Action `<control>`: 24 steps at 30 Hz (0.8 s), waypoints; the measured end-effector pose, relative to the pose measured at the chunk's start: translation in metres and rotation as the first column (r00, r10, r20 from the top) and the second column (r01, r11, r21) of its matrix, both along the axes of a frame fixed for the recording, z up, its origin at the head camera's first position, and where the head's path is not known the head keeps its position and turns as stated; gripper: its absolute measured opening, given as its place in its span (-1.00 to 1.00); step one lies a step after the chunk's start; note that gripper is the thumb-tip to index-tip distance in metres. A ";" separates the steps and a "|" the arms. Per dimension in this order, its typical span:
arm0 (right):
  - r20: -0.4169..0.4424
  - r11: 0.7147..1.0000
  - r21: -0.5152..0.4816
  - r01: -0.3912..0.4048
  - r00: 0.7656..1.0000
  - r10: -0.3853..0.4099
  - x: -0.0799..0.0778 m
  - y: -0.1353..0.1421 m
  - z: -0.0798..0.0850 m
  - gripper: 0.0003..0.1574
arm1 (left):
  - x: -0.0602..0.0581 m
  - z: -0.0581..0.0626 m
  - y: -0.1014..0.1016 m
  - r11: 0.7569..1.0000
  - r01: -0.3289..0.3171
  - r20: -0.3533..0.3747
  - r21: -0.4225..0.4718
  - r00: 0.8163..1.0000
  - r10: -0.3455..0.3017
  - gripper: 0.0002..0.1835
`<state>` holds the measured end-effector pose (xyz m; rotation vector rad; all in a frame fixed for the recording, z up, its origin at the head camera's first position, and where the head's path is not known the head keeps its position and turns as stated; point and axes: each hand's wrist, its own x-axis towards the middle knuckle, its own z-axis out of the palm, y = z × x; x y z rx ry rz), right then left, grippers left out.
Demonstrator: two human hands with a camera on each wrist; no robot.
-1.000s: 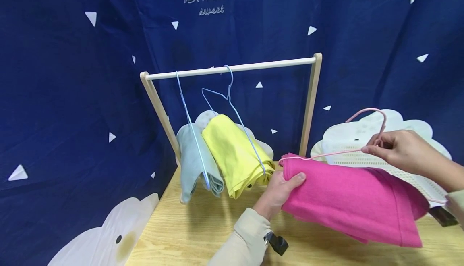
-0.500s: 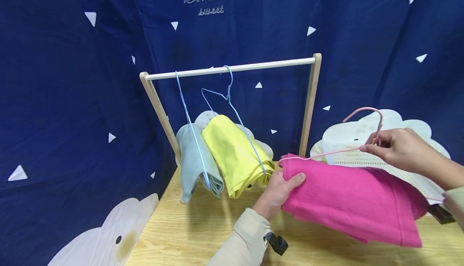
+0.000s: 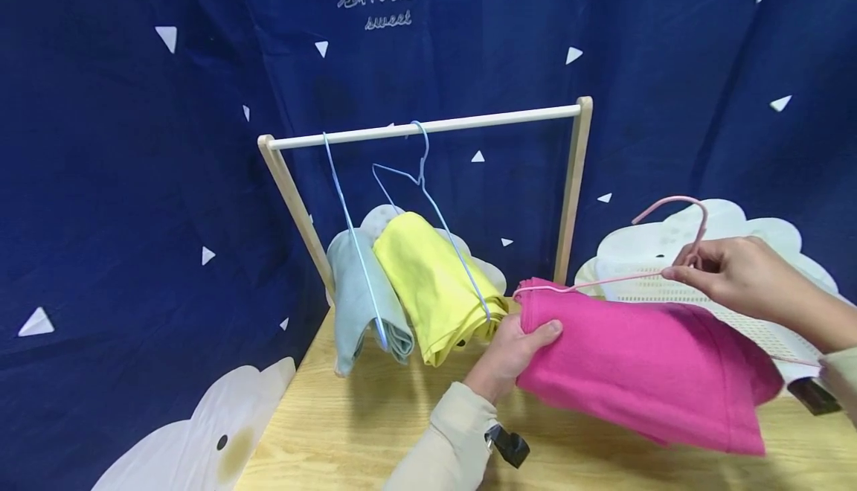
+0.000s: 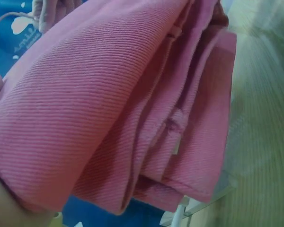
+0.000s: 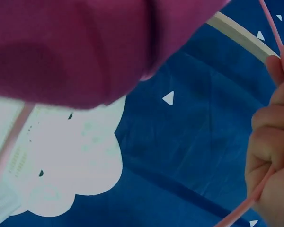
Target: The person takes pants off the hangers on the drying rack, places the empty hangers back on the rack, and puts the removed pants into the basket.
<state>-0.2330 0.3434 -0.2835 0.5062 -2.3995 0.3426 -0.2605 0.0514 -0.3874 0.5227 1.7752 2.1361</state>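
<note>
A folded magenta cloth [image 3: 629, 364] hangs over a pink wire hanger [image 3: 679, 199] on the right side of the head view. My right hand [image 3: 743, 279] grips the hanger at its neck, below the hook. At the cloth's left end my left hand [image 3: 512, 350] pinches the fabric, thumb on top, fingers hidden behind. Layered ribbed folds of the cloth [image 4: 99, 90] fill the left wrist view. The right wrist view shows curled fingers [image 5: 274, 123] round the pink wire, with the cloth close above.
A wooden rack with a white rail [image 3: 482, 120] stands on the wooden table [image 3: 301, 431]. On blue hangers hang a grey-blue cloth [image 3: 355, 290] and a yellow cloth [image 3: 428, 283]. A white perforated basket [image 3: 643, 286] sits behind the right hand, before a dark blue curtain [image 3: 134, 201].
The magenta cloth's free right end has shifted slightly left, and the right hand with the hanger has edged left. The left hand keeps its hold on the cloth.
</note>
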 end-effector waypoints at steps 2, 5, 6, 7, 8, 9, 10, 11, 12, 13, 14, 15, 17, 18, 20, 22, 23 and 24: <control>-0.022 1.000 0.013 -0.006 1.000 0.006 -0.001 -0.002 0.002 -0.65 | -0.003 -0.001 -0.002 0.999 0.039 0.030 -0.002 0.999 -0.039 -0.68; -0.039 0.999 0.036 -0.011 0.999 0.012 -0.002 -0.004 0.005 -0.70 | -0.007 -0.002 -0.006 0.992 0.123 0.079 0.000 0.989 -0.122 -0.64; -0.041 0.999 0.037 -0.011 0.999 0.012 -0.002 -0.004 0.006 -0.71 | -0.008 -0.002 -0.006 0.990 0.142 0.100 0.002 0.985 -0.142 -0.64; -0.046 0.999 0.037 -0.013 0.999 0.015 -0.002 -0.004 0.006 -0.71 | -0.009 -0.002 -0.006 0.987 0.158 0.116 0.001 0.981 -0.157 -0.63; -0.049 0.999 0.035 -0.014 0.999 0.016 -0.001 -0.004 0.006 -0.71 | -0.010 -0.002 -0.005 0.987 0.163 0.131 0.001 0.978 -0.161 -0.63; -0.053 0.999 0.034 -0.017 0.998 0.019 -0.001 -0.004 0.006 -0.70 | -0.010 -0.001 -0.004 0.987 0.162 0.144 0.002 0.976 -0.161 -0.63; -0.058 0.999 0.031 -0.022 0.998 0.023 -0.001 -0.004 0.006 -0.70 | -0.010 -0.001 -0.003 0.988 0.155 0.158 0.001 0.975 -0.153 -0.64; -0.061 0.999 0.032 -0.022 0.998 0.024 0.000 -0.004 0.007 -0.70 | -0.010 0.000 -0.001 0.989 0.145 0.172 0.005 0.974 -0.144 -0.64; -0.063 0.999 0.031 -0.023 0.998 0.025 0.000 -0.004 0.008 -0.71 | -0.010 0.000 0.000 0.991 0.136 0.184 0.008 0.974 -0.135 -0.65; -0.063 0.999 0.033 -0.023 0.998 0.025 0.001 -0.004 0.009 -0.71 | -0.010 0.001 0.001 0.991 0.130 0.192 0.008 0.973 -0.129 -0.66; -0.059 0.999 0.036 -0.019 0.998 0.021 0.001 -0.005 0.010 -0.72 | -0.010 0.002 0.002 0.992 0.128 0.200 0.006 0.972 -0.126 -0.66; -0.053 0.999 0.039 -0.014 0.998 0.016 0.002 -0.005 0.012 -0.73 | -0.009 0.002 0.002 0.992 0.129 0.207 0.004 0.970 -0.127 -0.67; -0.036 0.999 0.043 0.003 0.999 -0.001 0.004 -0.006 0.015 -0.75 | -0.009 0.003 0.002 0.991 0.132 0.212 -0.004 0.969 -0.129 -0.68; -0.025 0.999 0.044 0.013 1.000 -0.012 0.005 -0.006 0.015 -0.77 | -0.009 0.003 0.003 0.991 0.136 0.215 -0.009 0.968 -0.131 -0.69; -0.001 0.998 0.050 0.036 0.999 -0.036 0.007 -0.006 0.017 -0.80 | -0.008 0.002 0.003 0.990 0.141 0.221 -0.011 0.966 -0.135 -0.71; 0.018 0.997 0.051 0.055 0.998 -0.056 0.008 -0.006 0.017 -0.83 | -0.008 0.001 0.004 0.990 0.137 0.218 -0.010 0.967 -0.132 -0.72; 0.025 0.997 0.050 0.061 0.998 -0.062 0.009 -0.006 0.018 -0.83 | -0.008 0.001 0.005 0.991 0.135 0.219 -0.005 0.967 -0.131 -0.72; 0.032 0.997 0.048 0.065 0.997 -0.067 0.009 -0.005 0.018 -0.84 | -0.008 0.000 0.006 0.991 0.133 0.216 -0.001 0.968 -0.130 -0.73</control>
